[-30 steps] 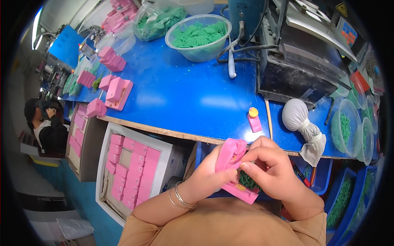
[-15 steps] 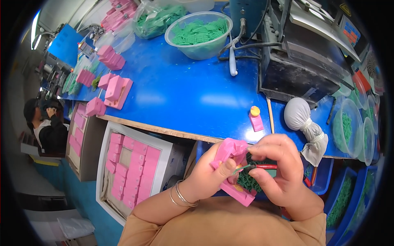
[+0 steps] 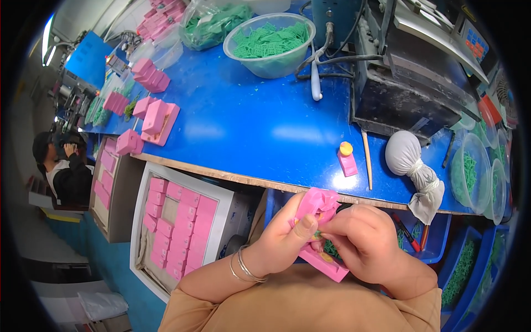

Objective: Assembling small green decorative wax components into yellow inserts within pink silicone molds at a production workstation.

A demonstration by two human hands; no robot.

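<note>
My left hand (image 3: 282, 238) is closed around a pink rubber mould (image 3: 326, 265), its upper part bent back and gaping. A bit of green (image 3: 317, 234) shows inside the gap, next to my left thumb. The fingers of my right hand (image 3: 362, 238) are pinched together at that opening, touching the mould; what they hold is hidden behind them. A yellow patch marks the mould's lower block. Under my hands sits a blue bin (image 3: 440, 249) with green pieces, and a black-and-red pen-like tool (image 3: 406, 232) lies in it.
On the blue table (image 3: 232, 127) stand a small pink block with a yellow top (image 3: 347, 160), a wooden stick (image 3: 367, 160), a tied grey cloth bag (image 3: 406, 157), a bowl of green pieces (image 3: 271, 66) and a dark machine (image 3: 404, 94). A box (image 3: 221, 207) of pink moulds stands left.
The red-and-black tool has left my right hand; a similar one now shows in the blue bin. My right fingers have moved left onto the mould's opening. The mould stays in my left hand.
</note>
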